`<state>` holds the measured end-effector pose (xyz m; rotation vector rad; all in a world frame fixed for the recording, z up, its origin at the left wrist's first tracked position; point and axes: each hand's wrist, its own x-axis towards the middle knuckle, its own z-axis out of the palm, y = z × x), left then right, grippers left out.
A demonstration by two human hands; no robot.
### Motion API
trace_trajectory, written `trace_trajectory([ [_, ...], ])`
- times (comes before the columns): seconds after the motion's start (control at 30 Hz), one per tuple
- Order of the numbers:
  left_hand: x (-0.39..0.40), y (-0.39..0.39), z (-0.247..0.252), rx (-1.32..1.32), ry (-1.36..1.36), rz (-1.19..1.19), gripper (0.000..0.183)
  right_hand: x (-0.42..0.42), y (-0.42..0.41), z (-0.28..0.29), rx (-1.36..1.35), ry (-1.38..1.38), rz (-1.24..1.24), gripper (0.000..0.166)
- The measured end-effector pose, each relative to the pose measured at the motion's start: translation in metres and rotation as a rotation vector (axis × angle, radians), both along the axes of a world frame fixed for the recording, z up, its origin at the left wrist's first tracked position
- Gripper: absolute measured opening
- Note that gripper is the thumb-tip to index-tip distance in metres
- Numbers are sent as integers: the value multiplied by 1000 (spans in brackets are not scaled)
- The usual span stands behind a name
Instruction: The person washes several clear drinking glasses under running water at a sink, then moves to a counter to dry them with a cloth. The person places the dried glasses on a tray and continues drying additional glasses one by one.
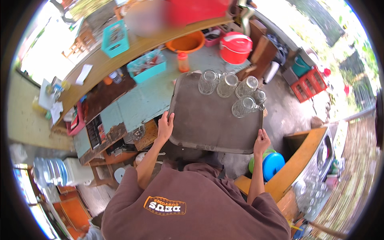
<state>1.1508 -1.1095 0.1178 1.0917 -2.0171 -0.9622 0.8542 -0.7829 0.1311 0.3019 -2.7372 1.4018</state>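
A dark brown serving tray (207, 126) spans the space in front of me, held at both sides. My left hand (165, 126) grips its left edge, thumb on top. On the opposite edge, my right hand (261, 141) has its fingers closed round the rim near the front corner. Several clear glass mugs stand upside down at the tray's far right, among them a glass mug (227, 86) at the back and another glass mug (243, 106) closer to me. The tray's far edge overlaps the view of a pale blue worktop (144, 100); whether they touch, I cannot tell.
On the worktop are a turquoise basket (148, 67), an orange-lidded bottle (183, 63), an orange basin (186, 42) and a red cooler (236, 48). A wooden counter (295, 160) with glassware and a sink lies right. Red crates (309, 85) stand on the floor beyond.
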Motion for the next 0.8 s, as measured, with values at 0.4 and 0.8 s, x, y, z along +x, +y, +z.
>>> trace_trajectory([
  [0.4,212,-29,-33,-33,-29,414,33,97,-182,-93,-236,9,484,42],
  [0.8,288,-80,-98,-9,-141,732,30,159,-364,-136,-115,2,715,37],
])
